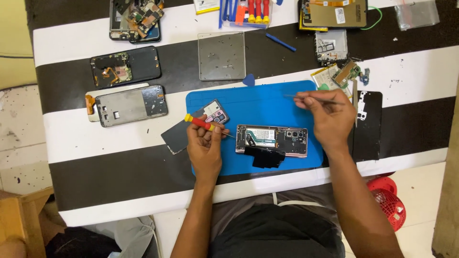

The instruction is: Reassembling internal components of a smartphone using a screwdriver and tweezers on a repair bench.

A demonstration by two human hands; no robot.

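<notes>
black-and-white striped table (95, 138) over pale, perhaps tiled floor (19, 138).

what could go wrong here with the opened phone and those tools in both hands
1. The left hand holds a red-handled screwdriver whose tip points at the opened phone; a slip might scratch its exposed board.
2. The right hand holds thin tweezers above the blue mat; any tiny part in them could drop and be lost.
3. The black piece lies by the mat's near edge and might get knocked off.

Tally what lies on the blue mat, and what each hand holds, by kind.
Opened phone with exposed circuit boards: 1
Detached back cover with camera cutout: 1
Red-and-yellow-handled screwdriver, in left hand: 1
Thin metal tweezers, in right hand: 1
Total: 4
</notes>
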